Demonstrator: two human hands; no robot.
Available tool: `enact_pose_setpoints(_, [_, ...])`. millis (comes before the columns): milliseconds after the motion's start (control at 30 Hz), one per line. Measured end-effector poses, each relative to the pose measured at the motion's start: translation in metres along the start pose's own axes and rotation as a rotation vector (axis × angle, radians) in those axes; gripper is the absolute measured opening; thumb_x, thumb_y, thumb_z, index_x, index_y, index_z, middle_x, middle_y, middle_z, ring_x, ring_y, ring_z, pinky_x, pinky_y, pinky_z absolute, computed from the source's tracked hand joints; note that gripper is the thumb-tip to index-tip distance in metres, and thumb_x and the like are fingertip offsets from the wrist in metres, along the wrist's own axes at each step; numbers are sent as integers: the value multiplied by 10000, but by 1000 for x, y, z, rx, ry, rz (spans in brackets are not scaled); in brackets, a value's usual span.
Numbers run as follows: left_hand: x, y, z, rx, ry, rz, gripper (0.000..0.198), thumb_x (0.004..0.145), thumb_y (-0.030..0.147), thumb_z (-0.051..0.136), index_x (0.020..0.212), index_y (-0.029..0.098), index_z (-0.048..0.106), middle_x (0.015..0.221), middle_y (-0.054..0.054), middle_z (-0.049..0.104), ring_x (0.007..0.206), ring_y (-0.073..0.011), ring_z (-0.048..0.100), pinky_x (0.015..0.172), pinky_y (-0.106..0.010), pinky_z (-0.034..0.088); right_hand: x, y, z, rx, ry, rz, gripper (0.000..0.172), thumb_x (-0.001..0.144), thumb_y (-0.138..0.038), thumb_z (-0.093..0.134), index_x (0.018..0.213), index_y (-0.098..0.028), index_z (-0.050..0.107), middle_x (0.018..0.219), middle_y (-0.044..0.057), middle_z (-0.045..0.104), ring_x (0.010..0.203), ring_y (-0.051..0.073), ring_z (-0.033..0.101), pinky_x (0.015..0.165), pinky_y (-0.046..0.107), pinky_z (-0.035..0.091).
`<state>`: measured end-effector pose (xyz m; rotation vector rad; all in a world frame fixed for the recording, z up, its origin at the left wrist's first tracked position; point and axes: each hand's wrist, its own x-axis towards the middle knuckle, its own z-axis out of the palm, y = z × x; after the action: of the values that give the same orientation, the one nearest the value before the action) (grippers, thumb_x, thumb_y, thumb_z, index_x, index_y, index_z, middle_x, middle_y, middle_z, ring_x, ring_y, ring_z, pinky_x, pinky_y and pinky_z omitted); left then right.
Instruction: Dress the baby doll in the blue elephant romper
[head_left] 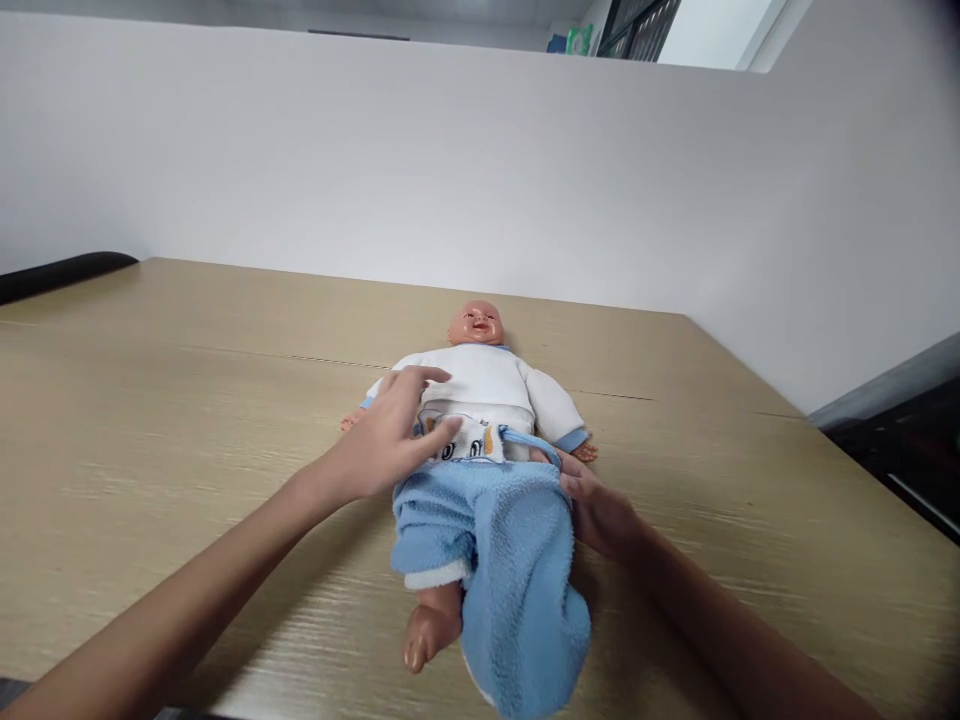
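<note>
Nearest the desk's front edge, the plastic baby doll (480, 400) lies on its back, lengthwise, feet toward the person and head toward the far edge, about midway between the desk's left and right sides. One bare foot (427, 632) pokes out of the fluffy light-blue terry trousers (487, 540); the other leg is fully covered by the loose trouser leg. The right hand (596, 510) sits at the doll's hip on the side toward the desk's right edge, fingers closed on the trousers' waistband. The left hand (390, 440) lies across the doll's waist from the other side, fingers fairly wide and loosely spread, thumb pressing on the white printed diaper (469, 440), fingertips touching the white long-sleeved top with blue cuffs (491, 385). The light wood-grain desk (187, 420) runs back to a plain white partition wall (375, 160).
</note>
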<state>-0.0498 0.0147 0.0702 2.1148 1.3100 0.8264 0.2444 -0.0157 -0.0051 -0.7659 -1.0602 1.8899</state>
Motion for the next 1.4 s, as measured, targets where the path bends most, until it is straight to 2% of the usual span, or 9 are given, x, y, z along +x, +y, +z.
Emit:
enact_pose_setpoints(133, [22,28,-1,109,-408,240,519,990,621,663,1324,225,680,1252,-111,706,1174,-312,621,1019,-405,479,-2,-6,8,26,-8,-30,506,743,-514,917,836,-238,503,754,-48,391,641,125,347,559,221,348])
enact_pose_setpoints(233, [44,37,0,27,-718,265,524,922,704,719,1075,202,730,877,-23,672,816,-210,591,733,-307,440,-3,-9,10,9,-51,-69,488,778,-534,891,829,-240,504,777,-30,440,672,142,395,593,238,387])
enact_pose_setpoints(300, [58,38,4,-151,-888,267,467,902,645,772,1001,193,706,803,15,615,733,-163,539,655,-279,397,-3,-10,9,-29,-75,-66,464,795,-548,884,882,-230,558,824,-11,512,694,146,434,621,246,405])
enact_pose_setpoints(567, [74,15,30,-560,-1149,123,445,744,371,936,1075,195,697,970,1,749,888,-205,694,786,-281,574,-5,-11,-1,-68,104,-125,462,826,-519,911,945,-237,565,792,-40,542,640,116,438,574,200,367])
enact_pose_setpoints(700, [71,9,34,-567,-1090,159,428,841,407,886,1183,201,730,1092,-14,793,1003,-217,734,887,-284,593,-3,-12,-1,-46,104,-94,442,833,-514,912,967,-231,601,798,-45,559,616,99,448,558,187,388])
enact_pose_setpoints(933, [71,12,34,-615,-835,193,299,957,391,774,1168,183,730,1083,-37,773,1007,-196,706,929,-291,562,-10,-26,-4,-242,-156,117,554,812,-609,907,1139,-189,754,927,23,724,753,142,641,686,232,519])
enact_pose_setpoints(1067, [70,14,33,-595,-886,157,354,915,437,819,1134,178,719,1074,-44,761,1008,-218,705,914,-307,565,-16,-28,-8,-286,-124,111,471,788,-545,952,1021,-168,790,866,8,725,712,129,632,655,223,507])
enact_pose_setpoints(1233, [70,13,30,-576,-1098,135,369,854,450,884,1078,194,740,1048,-10,779,984,-211,717,878,-286,581,-14,-24,-9,-108,23,-7,480,770,-561,963,1022,-193,783,824,2,709,691,129,625,643,228,497])
enact_pose_setpoints(1400, [70,14,30,-601,-1035,217,288,976,427,757,1140,191,763,1193,-42,794,1174,-244,728,1093,-345,560,-13,-29,-7,-225,-63,86,475,859,-606,884,1073,-197,771,878,10,716,728,134,620,674,232,508])
